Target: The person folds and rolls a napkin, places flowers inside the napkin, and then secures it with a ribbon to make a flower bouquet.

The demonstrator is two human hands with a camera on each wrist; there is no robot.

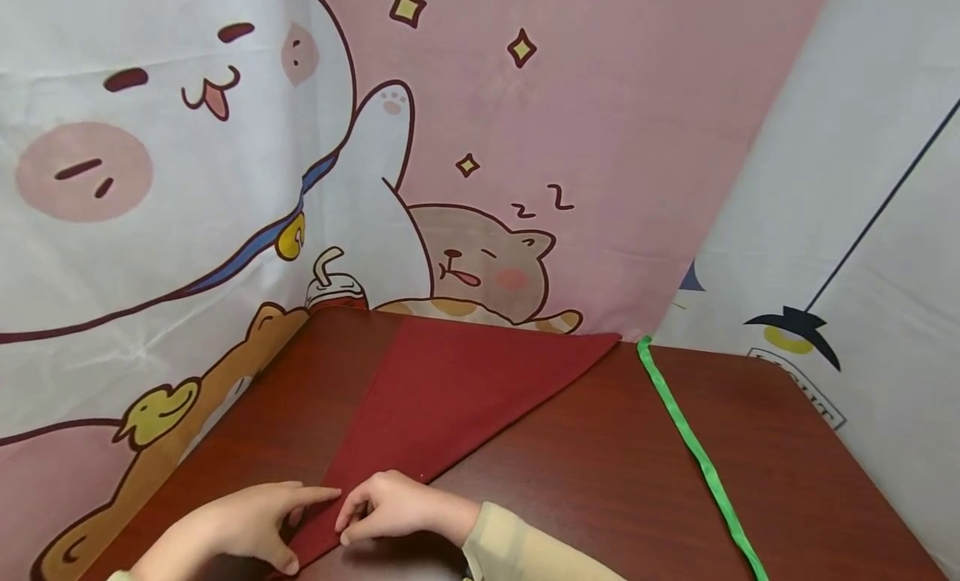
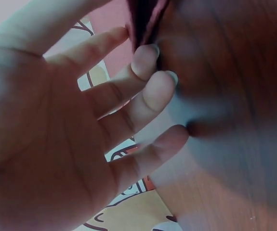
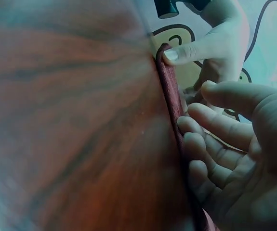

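Observation:
A dark red cloth (image 1: 457, 389) lies spread as a triangle on the brown table, one long edge running from the back right to the near left corner. At that near corner my left hand (image 1: 240, 523) touches the cloth with its thumb low and its index finger stretched along the top; its other fingers stay loosely bent in the left wrist view. Just right of it, my right hand (image 1: 390, 506) rests its loosely bent fingers by the cloth's edge, thumb apart from them. In the right wrist view the cloth edge (image 3: 172, 91) looks thick and layered.
A bright green ribbon (image 1: 701, 456) runs lengthwise over the right part of the brown table (image 1: 585, 489). Behind and to the left hangs a curtain (image 1: 600, 131) printed with cartoon animals, meeting the table's edges.

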